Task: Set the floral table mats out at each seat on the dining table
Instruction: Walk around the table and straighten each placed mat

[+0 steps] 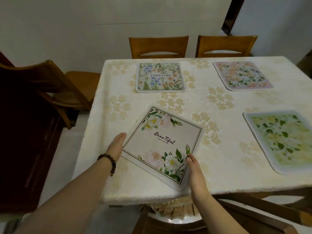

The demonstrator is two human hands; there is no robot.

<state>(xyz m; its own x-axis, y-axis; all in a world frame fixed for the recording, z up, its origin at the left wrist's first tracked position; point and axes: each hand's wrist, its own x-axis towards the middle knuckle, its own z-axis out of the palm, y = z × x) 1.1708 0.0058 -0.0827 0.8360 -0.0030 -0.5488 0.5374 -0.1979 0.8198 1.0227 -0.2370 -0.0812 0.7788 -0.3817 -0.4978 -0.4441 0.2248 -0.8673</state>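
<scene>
Between both hands' flat fingers (121,136) lies the skewed mat (162,142).

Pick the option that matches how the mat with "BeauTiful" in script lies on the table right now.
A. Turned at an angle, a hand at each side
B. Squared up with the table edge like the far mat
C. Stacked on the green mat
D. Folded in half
A: the BeauTiful mat sits diamond-wise to the table edge, with the left hand and right hand flat against opposite edges.
</scene>
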